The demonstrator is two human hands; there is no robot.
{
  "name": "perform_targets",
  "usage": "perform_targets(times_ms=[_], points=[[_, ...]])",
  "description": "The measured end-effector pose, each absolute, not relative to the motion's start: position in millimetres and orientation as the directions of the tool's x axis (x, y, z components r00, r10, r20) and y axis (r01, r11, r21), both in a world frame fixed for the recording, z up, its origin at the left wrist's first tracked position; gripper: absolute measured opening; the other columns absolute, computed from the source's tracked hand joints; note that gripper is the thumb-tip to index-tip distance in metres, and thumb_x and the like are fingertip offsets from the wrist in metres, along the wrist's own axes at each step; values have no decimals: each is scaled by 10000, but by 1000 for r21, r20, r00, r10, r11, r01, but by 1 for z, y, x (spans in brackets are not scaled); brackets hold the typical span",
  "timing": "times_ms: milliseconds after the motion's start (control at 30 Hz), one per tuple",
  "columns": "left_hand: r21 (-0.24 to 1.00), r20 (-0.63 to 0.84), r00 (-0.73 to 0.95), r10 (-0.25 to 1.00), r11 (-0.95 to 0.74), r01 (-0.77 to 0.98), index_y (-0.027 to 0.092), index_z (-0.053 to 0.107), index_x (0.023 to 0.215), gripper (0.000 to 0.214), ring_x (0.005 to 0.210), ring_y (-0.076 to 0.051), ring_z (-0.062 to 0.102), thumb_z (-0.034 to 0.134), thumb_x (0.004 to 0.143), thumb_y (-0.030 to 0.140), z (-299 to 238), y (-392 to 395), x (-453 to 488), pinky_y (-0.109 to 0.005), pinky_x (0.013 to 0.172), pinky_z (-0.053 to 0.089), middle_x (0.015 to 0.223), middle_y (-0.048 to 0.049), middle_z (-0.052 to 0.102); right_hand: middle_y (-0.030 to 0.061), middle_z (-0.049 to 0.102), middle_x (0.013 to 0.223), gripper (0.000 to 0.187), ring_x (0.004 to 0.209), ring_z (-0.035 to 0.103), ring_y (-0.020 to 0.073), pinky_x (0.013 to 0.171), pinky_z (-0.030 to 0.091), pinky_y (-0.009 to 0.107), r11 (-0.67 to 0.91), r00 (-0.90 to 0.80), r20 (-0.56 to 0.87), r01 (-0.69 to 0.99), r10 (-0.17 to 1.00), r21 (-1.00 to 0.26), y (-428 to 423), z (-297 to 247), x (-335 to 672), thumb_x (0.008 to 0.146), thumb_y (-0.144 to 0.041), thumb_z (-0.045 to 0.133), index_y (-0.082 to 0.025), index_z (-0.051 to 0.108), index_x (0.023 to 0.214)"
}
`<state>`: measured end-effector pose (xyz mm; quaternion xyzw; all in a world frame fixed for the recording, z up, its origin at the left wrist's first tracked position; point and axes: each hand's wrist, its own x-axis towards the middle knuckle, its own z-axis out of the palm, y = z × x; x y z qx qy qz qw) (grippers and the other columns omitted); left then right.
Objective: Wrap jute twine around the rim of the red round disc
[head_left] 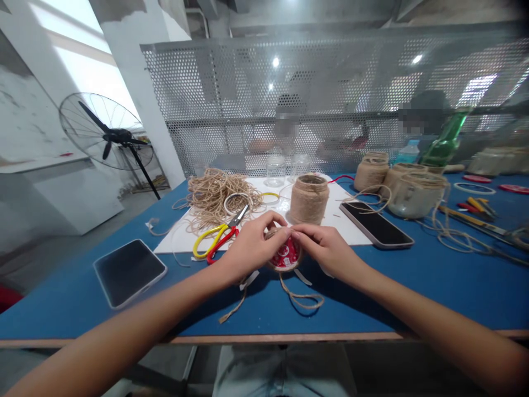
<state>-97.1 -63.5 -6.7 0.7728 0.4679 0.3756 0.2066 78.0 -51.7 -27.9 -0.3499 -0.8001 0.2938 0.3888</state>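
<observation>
Near the table's front edge, my left hand [258,240] is closed on a small round red piece [285,255] with white print and jute twine along its rim. My right hand [328,248] pinches at the upper edge of that piece, fingertips meeting the left thumb; the twine there is mostly covered by fingers. A loop of twine [303,300] hangs toward me below the piece, and another twine end [231,314] lies to its left. Just beyond my hands stands a twine-wrapped jar [309,199]. Scissors [223,231] with yellow and red handles lie left of my left hand.
A heap of twine [219,190] and clear glass jars [276,171] sit farther back on white paper [351,237]. A tablet-like device [130,273] lies left, a phone [376,223] right. Beyond are wrapped jars [372,171], a green bottle [448,138] and a perforated metal screen [239,110].
</observation>
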Motion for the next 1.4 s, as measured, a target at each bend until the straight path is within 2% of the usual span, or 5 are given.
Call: perform_targets(times_ms=[267, 467, 733, 1167, 1400], points=[[637, 414, 327, 850, -527, 563, 161, 536, 760, 144, 650, -108, 493, 440, 809, 256, -6, -65, -94, -212, 600, 362, 694, 14, 552, 23, 636, 769, 276, 773, 554, 172, 670, 414, 256, 563, -471, 395, 295, 789, -772, -52, -27, 76, 841, -343, 424, -188, 648, 877], [760, 415, 193, 889, -456, 463, 160, 509, 763, 156, 655, -108, 492, 472, 800, 308, -6, -59, -100, -207, 590, 384, 718, 7, 536, -40, 486, 555, 274, 457, 382, 75, 435, 287, 200, 381, -473, 243, 221, 847, -898, -49, -27, 77, 816, -395, 459, -174, 606, 884], [917, 328, 88, 940, -340, 208, 169, 489, 816, 162, 565, -85, 459, 482, 791, 329, -10, -53, -102, -193, 527, 385, 662, 20, 505, -50, 398, 500, 335, 454, 365, 85, 461, 293, 220, 329, -401, 245, 157, 883, -931, -47, -25, 79, 821, -448, 426, -161, 579, 900], [977, 206, 10, 978, -206, -54, 176, 439, 761, 130, 531, -53, 449, 520, 732, 274, -6, -51, -101, -150, 466, 395, 663, 36, 458, 23, 591, 773, 137, 695, 488, 146, 651, 353, 264, 632, -201, 653, 561, 731, -535, -52, -20, 86, 824, -262, 454, -189, 566, 797], [965, 261, -9, 965, -261, -27, 183, 453, 793, 153, 540, -56, 471, 510, 746, 317, -10, -47, -106, -158, 481, 407, 684, 35, 481, 9, 606, 693, 115, 782, 480, 190, 770, 284, 345, 581, -230, 653, 713, 722, -391, -51, -14, 91, 761, -288, 529, -208, 571, 690]])
